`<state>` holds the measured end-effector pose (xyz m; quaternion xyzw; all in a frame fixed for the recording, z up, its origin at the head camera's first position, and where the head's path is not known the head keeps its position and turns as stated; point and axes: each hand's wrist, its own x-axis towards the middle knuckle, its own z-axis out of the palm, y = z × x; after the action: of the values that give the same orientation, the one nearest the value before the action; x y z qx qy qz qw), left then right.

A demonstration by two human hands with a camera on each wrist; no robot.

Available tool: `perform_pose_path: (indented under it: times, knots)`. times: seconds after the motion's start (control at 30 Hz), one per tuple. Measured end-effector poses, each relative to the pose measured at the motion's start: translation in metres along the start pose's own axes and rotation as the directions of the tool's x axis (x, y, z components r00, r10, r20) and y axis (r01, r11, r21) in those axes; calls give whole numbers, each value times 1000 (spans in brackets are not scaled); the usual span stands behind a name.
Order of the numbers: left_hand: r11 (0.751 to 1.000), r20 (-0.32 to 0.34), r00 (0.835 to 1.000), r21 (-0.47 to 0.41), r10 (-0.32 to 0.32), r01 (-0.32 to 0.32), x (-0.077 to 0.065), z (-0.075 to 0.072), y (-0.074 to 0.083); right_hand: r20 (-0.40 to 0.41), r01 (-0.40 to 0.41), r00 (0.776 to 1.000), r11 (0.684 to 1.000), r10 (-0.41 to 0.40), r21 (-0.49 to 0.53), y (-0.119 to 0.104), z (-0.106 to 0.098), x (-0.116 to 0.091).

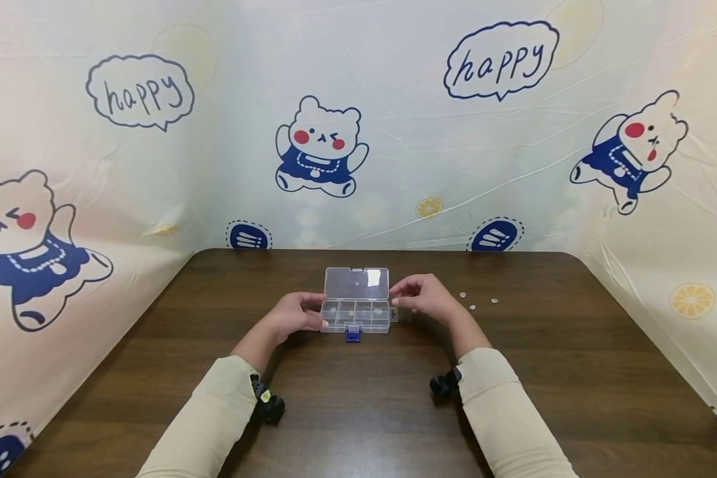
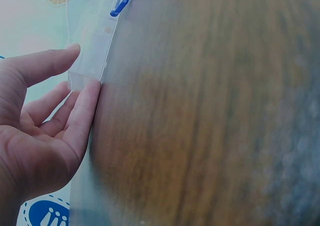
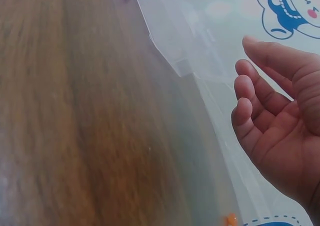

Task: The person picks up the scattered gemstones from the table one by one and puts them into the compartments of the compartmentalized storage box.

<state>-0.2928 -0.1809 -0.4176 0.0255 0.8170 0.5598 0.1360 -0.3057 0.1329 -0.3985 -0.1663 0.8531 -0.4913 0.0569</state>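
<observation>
On the worktop (image 1: 358, 405), the left hand's grip (image 1: 291, 313) pinches the end of a clear box (image 1: 364, 317); the right hand's grip (image 1: 428, 295), loosely spread, hovers beside it.

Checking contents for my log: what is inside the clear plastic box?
Inside the box I see a small yellowish piece and whitish spots, too small to identify. The left hand covers part of its left edge; anything behind it is hidden.

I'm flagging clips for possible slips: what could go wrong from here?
The right hand might brush the small pieces lying loose beside it. The open lid could get bumped, since that hand is close by. The left hand touches the box and might nudge it sideways.
</observation>
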Motion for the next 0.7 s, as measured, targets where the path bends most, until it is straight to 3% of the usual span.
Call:
perform_pose_path:
  times: [0.7]
  knots:
    - [1000,-1,1000,5,6,-6,-3,0,3,-11,38,999,999,-38,-9,-1,-11,-18]
